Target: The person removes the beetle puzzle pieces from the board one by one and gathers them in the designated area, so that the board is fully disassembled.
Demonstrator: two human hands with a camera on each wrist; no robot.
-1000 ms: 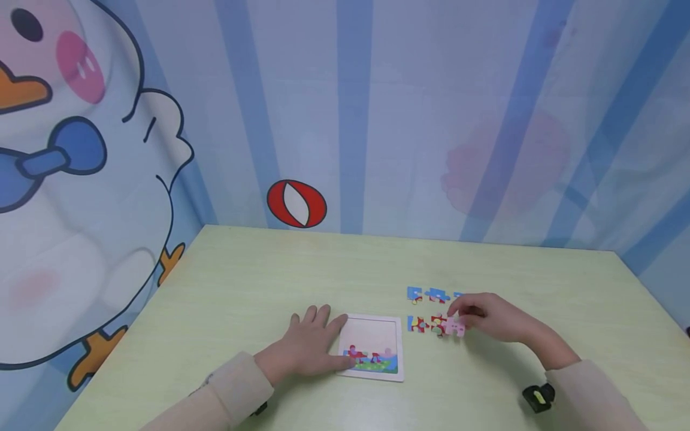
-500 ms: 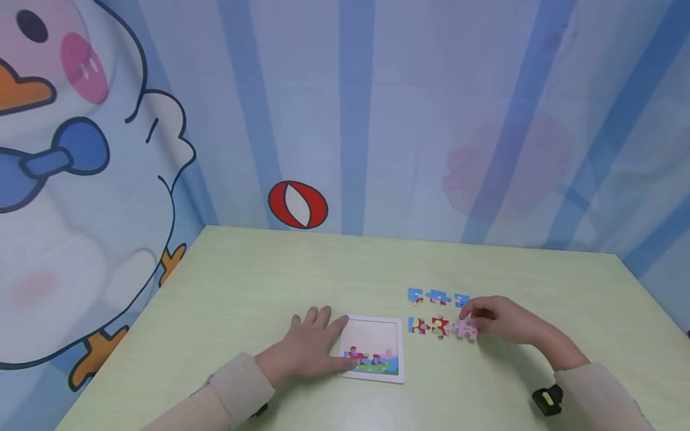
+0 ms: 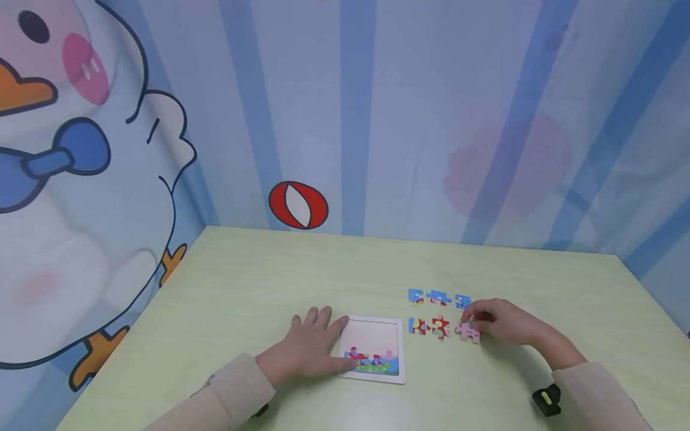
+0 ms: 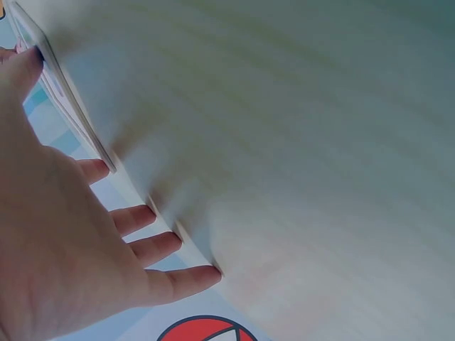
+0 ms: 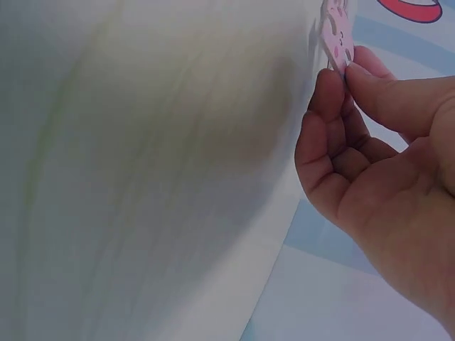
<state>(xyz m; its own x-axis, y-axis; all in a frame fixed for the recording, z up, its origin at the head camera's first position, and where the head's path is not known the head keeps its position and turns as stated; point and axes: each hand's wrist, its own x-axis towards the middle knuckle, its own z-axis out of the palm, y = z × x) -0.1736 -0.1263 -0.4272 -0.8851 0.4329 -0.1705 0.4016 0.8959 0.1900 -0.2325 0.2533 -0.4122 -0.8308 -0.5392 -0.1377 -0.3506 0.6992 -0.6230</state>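
My left hand (image 3: 307,349) lies with fingers spread on the table, its thumb and index finger resting on the left side of a square puzzle tray (image 3: 401,341). Along the tray's lower part, fitted pieces (image 3: 377,365) show a green and blue picture; bare board shows above them. Between thumb and fingers my right hand (image 3: 507,323) pinches a pink puzzle piece (image 3: 468,333) just at the table, right of the tray. In the right wrist view the pink piece (image 5: 338,35) stands out past the thumb tip, and the other fingers curl in.
Beside the pink piece lie a red puzzle piece (image 3: 440,327) and a yellow-red one (image 3: 417,326). A row of blue pieces (image 3: 439,297) lies behind them on the pale table (image 3: 259,275). A printed curtain (image 3: 409,120) hangs along the table's far edge.
My right hand has moved right with the pink piece, away from the red piece it overlapped. The blue piece at the row's right end has come into sight. My left hand stays put.
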